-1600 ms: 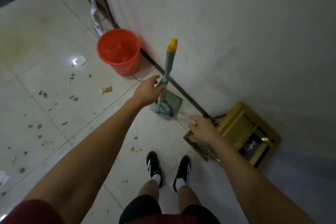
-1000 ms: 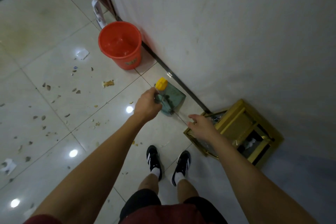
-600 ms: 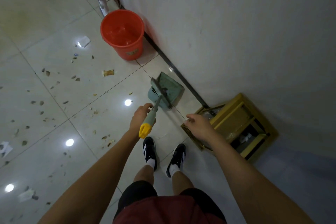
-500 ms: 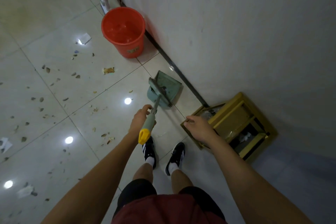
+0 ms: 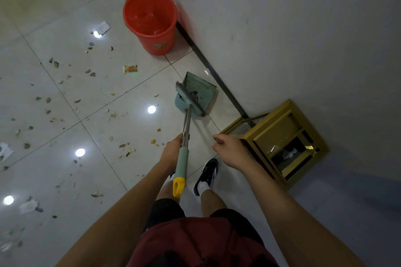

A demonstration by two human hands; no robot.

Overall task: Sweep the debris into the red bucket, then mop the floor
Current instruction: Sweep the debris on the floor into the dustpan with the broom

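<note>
Standing on the tiled floor [image 5: 43, 17] by the wall, you have the debris [image 5: 91, 72] scattered wide to the left of your fingers, with a few crumbs just below them. The red bucket [image 5: 150, 21] stands upright well beyond your fingers, up against the wall's foot, mouth open.

Between bucket and fingers lies the green dustpan [image 5: 198, 91], its pan resting on the floor just ahead. Its long handle [image 5: 184, 143] runs back toward you, yellow cap nearest your legs, so the long axis points roughly from you to the bucket.

Your left hand [image 5: 172, 151] is nearer: its fingers [image 5: 176, 140] curl round the metal shaft. Your right hand [image 5: 231, 150] hangs beside it, fingers loosely curled, holding nothing. A broom is not in view.
</note>
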